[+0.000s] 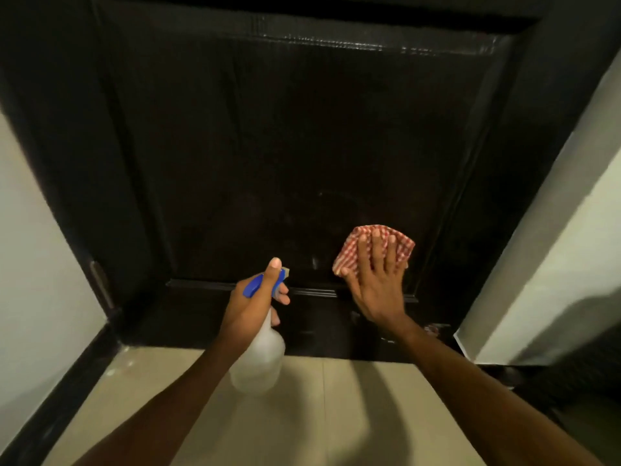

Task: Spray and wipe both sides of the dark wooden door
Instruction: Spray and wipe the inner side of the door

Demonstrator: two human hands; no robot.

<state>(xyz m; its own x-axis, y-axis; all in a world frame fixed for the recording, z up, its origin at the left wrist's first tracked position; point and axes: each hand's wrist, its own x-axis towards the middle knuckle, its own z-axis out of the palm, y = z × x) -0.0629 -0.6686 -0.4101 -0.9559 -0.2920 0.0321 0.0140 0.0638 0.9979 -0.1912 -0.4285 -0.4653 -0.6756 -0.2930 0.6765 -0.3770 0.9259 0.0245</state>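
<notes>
- The door (pixel 285 146) stands ahead, with a wall (pixel 33 247) on its left and another wall (pixel 554 247) on its right.
- The floor (pixel 336 415) lies before it.
- The right hand (pixel 378 284) presses a cloth (pixel 349 253) flat on the door's lower panel (right of centre).
- The left hand (pixel 258 297) holds a bottle (pixel 260 358) left of the cloth, just before the door.

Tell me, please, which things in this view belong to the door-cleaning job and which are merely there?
Part of the job:
- dark wooden door
- spray bottle, gripped by the left hand
- red checked cloth, pressed flat on the door by the right hand

Merely there:
- door hinge
- tiled floor
- pale walls
</notes>
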